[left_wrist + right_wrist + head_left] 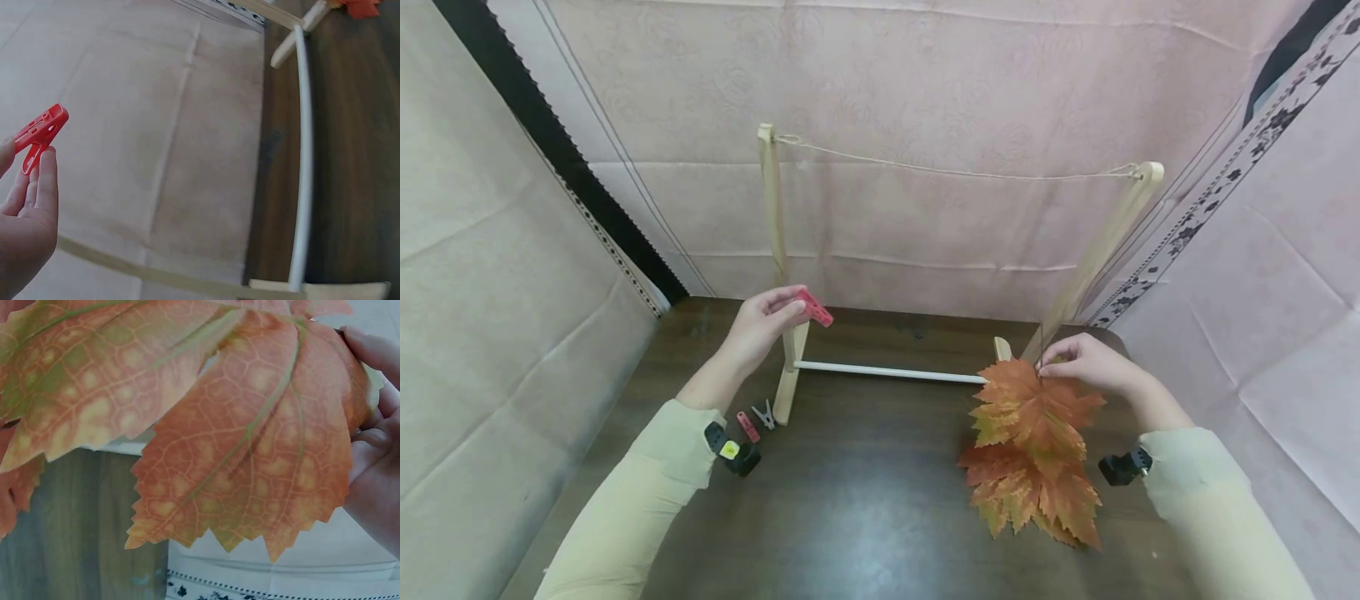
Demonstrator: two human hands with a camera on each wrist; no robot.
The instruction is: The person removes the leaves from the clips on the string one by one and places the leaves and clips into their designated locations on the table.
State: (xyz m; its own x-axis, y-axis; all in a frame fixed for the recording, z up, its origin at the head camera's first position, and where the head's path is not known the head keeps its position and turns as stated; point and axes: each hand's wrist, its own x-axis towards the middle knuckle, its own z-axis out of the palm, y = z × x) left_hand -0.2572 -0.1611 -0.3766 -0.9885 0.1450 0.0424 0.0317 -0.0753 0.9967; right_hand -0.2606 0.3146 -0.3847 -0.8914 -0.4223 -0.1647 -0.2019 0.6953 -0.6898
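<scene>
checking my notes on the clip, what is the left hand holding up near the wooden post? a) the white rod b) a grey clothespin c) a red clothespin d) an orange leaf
c, the left hand pinches a red clothespin between thumb and fingers, seen also in the left wrist view; the orange leaf is held by the right hand.

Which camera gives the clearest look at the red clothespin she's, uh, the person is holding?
The left wrist view: the red clothespin shows large and sharp, pinched in the left hand. The head view shows it small by the wooden frame's post. The right wrist view shows only the leaf, no clothespin.
</scene>
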